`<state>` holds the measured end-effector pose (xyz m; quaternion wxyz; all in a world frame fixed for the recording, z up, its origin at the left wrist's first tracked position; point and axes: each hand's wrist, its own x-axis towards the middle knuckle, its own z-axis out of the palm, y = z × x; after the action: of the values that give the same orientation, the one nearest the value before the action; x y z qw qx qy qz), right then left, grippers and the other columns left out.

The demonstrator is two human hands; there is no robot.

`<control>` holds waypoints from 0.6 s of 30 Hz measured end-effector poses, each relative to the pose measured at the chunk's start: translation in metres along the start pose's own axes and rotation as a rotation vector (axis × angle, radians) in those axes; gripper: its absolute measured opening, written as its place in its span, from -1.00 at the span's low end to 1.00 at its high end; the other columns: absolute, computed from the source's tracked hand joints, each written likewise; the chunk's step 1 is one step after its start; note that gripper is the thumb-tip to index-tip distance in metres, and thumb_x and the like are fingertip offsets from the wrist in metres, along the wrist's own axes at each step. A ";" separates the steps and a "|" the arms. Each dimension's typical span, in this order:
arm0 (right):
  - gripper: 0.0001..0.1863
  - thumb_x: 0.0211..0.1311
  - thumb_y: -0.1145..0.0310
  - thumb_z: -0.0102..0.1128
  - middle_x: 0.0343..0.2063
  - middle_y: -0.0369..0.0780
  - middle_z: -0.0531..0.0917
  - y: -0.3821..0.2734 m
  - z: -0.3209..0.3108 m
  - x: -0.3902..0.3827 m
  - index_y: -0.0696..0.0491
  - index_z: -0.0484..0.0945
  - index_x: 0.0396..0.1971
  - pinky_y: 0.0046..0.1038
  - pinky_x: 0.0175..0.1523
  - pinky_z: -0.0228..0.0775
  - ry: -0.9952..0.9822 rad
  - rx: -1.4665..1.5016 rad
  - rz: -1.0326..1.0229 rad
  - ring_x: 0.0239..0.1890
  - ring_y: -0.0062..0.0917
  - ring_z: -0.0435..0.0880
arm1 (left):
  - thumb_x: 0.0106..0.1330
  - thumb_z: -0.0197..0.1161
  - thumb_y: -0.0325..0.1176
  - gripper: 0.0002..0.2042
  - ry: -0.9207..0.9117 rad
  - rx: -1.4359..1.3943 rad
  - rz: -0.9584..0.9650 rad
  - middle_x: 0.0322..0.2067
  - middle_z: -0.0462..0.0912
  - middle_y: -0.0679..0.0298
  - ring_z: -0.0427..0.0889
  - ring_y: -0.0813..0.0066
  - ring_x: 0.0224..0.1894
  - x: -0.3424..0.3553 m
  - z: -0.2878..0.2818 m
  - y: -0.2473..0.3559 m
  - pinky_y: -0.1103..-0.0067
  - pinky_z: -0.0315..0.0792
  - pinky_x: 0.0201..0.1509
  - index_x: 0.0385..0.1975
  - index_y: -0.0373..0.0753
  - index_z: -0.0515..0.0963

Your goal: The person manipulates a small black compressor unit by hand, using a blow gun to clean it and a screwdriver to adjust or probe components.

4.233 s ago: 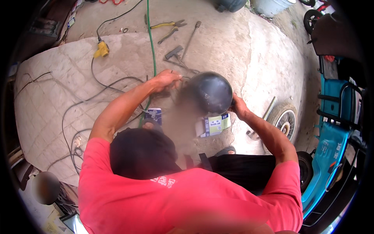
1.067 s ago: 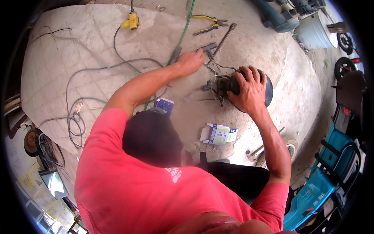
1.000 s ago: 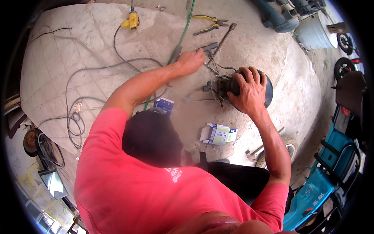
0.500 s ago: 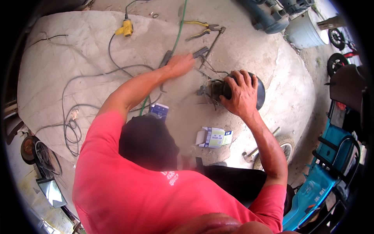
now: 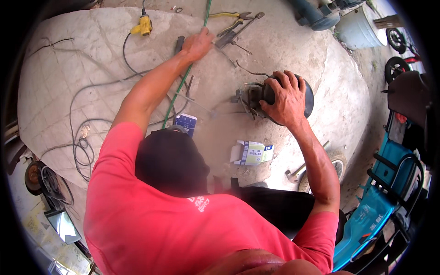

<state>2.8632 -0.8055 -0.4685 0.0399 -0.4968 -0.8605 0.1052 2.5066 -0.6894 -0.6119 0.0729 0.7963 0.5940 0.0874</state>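
My right hand [image 5: 286, 98] lies curled over a round, black, dome-shaped part [image 5: 309, 103], gripping it from above. Wires and a small metal bracket [image 5: 255, 100] stick out of its left side. Farther off to the left, my left hand [image 5: 197, 46] is low over the ground with its fingers closed. A dark bar-like piece [image 5: 224, 40] shows to the right of this hand, and a black handle [image 5: 179, 44] to its left. What the fingers hold is hidden. Yellow-handled pliers [image 5: 229, 27] and a long metal tool [image 5: 247, 26] lie just beyond.
A green hose or cord [image 5: 176, 105] runs past my left hand. Grey cable [image 5: 72, 110] loops at left, near a yellow connector [image 5: 144, 26]. A blue box [image 5: 185, 123] and an opened white-green box [image 5: 253, 152] lie nearer. A bucket [image 5: 362, 30] and a turquoise vehicle [image 5: 366, 220] stand right.
My left hand has moved away from me and slightly left, and the dark pieces beside it have shifted the same way. My right hand stays on the round black part.
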 end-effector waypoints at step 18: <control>-0.02 -0.16 -0.24 0.52 0.40 -0.08 0.42 0.039 0.002 -0.025 -0.10 0.51 0.33 0.06 0.54 0.06 0.115 0.068 0.144 0.49 -0.05 0.26 | 0.52 0.19 0.10 -0.49 -0.751 -1.402 -0.545 -0.25 0.67 0.22 0.43 0.64 -0.61 -0.108 -0.037 0.161 0.65 0.20 -0.66 0.07 -0.30 0.45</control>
<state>2.9084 -0.8087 -0.4785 0.0982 -0.5611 -0.8147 0.1082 2.6189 -0.8384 -0.5465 0.7622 0.3714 0.5101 0.1445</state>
